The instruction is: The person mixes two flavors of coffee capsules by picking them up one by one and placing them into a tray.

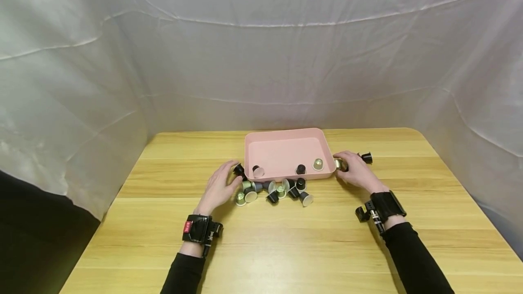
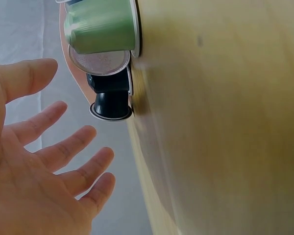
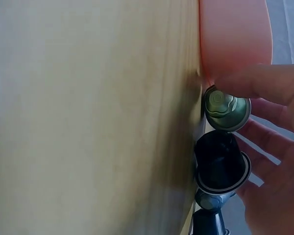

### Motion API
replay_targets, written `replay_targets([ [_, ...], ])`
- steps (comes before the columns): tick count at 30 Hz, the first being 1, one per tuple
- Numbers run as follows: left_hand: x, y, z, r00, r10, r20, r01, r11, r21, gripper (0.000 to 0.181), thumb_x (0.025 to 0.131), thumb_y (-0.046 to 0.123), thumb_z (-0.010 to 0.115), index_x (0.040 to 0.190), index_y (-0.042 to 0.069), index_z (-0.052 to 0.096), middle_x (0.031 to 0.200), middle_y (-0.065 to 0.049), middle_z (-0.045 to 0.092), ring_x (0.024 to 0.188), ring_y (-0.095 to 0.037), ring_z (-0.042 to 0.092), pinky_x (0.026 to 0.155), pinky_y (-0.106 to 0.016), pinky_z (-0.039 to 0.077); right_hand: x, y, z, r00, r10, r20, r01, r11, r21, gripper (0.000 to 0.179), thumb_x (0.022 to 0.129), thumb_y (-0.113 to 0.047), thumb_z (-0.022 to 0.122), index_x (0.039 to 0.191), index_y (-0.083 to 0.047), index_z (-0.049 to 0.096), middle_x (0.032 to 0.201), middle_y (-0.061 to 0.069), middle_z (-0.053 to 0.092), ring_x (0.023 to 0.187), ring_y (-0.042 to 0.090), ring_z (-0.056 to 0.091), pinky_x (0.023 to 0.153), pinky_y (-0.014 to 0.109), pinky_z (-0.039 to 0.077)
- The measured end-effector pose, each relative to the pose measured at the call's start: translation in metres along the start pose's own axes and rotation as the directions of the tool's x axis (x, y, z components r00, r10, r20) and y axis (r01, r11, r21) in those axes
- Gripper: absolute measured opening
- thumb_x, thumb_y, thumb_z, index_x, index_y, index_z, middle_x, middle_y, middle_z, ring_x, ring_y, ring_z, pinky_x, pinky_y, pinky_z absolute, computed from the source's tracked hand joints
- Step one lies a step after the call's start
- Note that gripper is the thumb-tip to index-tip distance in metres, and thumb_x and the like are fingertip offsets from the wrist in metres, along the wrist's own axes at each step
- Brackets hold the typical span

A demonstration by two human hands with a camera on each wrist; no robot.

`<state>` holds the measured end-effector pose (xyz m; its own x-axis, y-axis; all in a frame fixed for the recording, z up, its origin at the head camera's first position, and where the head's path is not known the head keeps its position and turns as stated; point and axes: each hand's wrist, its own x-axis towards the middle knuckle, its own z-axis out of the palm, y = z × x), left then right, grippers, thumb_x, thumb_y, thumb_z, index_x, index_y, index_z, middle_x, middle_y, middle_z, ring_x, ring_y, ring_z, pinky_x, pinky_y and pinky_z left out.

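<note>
Left hand [image 1: 218, 189] near black capsules [image 2: 111, 104], palm [image 2: 32, 183] only in left-wrist view

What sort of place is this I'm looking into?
Probably a makeshift recording booth rather than an everyday room: pale fabric sheeting hangs behind and beside a wooden table, and camera-like devices are strapped to both wrists.

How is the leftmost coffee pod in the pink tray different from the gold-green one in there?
The leftmost coffee pod has a dark body; the gold-green coffee pod is pale and shiny. The leftmost one is tipped over, pale lid showing; the gold-green one stands rim down. The leftmost one is toward the left, the gold-green one toward the right. Both are inside the pink tray.
</note>
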<state>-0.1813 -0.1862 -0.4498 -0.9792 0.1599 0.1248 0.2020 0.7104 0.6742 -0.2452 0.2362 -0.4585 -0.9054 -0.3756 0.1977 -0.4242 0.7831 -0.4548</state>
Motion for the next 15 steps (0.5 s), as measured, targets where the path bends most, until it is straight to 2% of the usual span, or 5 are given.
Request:
replay_targets([
  [8,-0.0003,0.0006,0.0002,1.0,-0.001,0.006,0.001,1.0,0.001,0.058,0.099,0.024,0.061,0.15,0.005,0.042,0.159,-0.022,0.039,0.146,-0.045,0.037,0.12,-0.069,0.024,0.0056,0.0037,0.003,1.0,-0.007,0.026,0.007,1.0,-0.029,0.047,0.083,-0.005,0.075,0.125,0.009,0.062,0.122,0.029,0.065,0.113,0.045,0.061,0.1,0.059,0.049],
  [15,-0.0004,0.0,-0.0003,1.0,-0.006,0.012,0.006,1.0,-0.003,0.058,0.099,0.024,0.061,0.15,0.006,0.042,0.159,-0.022,0.038,0.146,-0.045,0.037,0.12,-0.069,0.024,0.0075,0.002,0.0026,0.999,0.017,0.038,-0.016,0.999,-0.028,0.04,0.086,-0.002,0.071,0.124,0.008,0.063,0.119,0.028,0.066,0.105,0.04,0.063,0.091,0.056,0.052],
])
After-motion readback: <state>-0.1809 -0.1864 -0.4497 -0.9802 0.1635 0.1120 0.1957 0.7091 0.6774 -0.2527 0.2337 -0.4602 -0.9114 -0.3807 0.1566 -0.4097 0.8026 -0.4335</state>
